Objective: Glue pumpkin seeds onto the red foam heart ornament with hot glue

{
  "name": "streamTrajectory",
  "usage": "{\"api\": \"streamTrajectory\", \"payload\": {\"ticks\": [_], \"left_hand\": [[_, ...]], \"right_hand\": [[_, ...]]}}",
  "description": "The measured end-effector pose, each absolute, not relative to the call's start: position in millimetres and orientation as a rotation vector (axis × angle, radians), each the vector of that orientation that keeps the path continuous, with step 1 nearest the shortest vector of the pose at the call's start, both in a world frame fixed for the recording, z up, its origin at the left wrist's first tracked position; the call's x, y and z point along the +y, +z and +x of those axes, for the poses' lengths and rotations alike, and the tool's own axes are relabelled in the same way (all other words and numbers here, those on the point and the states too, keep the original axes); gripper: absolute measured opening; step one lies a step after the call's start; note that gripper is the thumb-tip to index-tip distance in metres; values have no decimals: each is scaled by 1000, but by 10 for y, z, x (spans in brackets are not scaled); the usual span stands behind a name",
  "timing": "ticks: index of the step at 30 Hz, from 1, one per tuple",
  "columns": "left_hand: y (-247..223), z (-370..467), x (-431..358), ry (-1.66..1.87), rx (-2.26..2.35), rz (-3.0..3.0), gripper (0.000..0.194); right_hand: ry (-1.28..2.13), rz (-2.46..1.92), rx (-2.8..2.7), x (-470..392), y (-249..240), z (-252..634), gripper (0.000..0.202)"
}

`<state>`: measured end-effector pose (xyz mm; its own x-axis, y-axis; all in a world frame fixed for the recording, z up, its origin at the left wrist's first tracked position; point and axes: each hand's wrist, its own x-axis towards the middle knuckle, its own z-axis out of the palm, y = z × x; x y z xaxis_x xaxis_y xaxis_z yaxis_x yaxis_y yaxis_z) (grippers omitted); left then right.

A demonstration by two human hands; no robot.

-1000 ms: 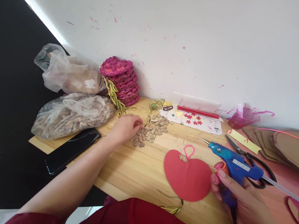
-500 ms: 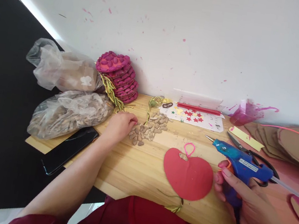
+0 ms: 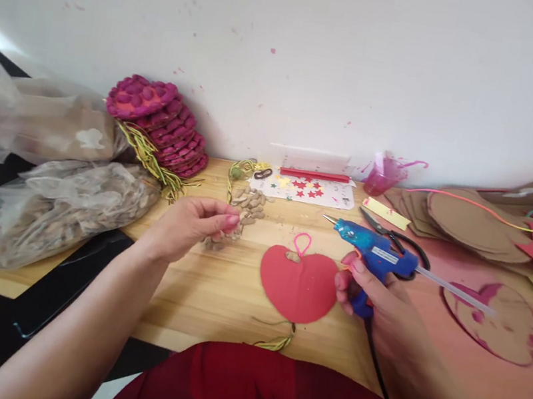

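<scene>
My right hand [image 3: 373,291] grips a blue hot glue gun [image 3: 375,247], its metal nozzle pointing left and a clear glue stick [image 3: 455,288] sticking out of its back. Below and left of the nozzle lies a red apple-shaped cutout [image 3: 297,292] with a pink loop [image 3: 302,244] at its top and one brown shell [image 3: 293,256] near its upper edge. My left hand [image 3: 191,225] is raised over a pile of brown shells [image 3: 256,206], thumb and fingers pinched together. Whatever lies between those fingertips is too small to make out.
Clear bags [image 3: 63,208] and a phone [image 3: 71,283] are at left, beside stacked purple shell-covered discs [image 3: 162,122]. Behind are a paper with stars [image 3: 337,197] and a stained cup [image 3: 384,176]. Scissors [image 3: 392,234], cardboard shapes [image 3: 475,222] and a paint-stained cutout [image 3: 494,323] lie right.
My left hand has lifted off the shell pile and moved toward the red cutout, fingers pinched. The view has swung right. My right hand still holds the glue gun.
</scene>
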<state>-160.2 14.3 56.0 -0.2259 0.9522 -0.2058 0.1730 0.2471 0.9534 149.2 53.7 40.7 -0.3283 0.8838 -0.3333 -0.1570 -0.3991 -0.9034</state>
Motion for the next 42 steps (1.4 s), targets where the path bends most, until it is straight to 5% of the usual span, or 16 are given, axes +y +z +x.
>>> {"api": "streamTrajectory", "payload": {"ticks": [8,42], "left_hand": [[544,-751,306,1003,901,524,28],[300,-803,337,1039,863,447,21]], "right_hand": [[1771,-960,-1199,522,288,1548,28],[1344,-1050,-1758,393,334,1569,40]]}}
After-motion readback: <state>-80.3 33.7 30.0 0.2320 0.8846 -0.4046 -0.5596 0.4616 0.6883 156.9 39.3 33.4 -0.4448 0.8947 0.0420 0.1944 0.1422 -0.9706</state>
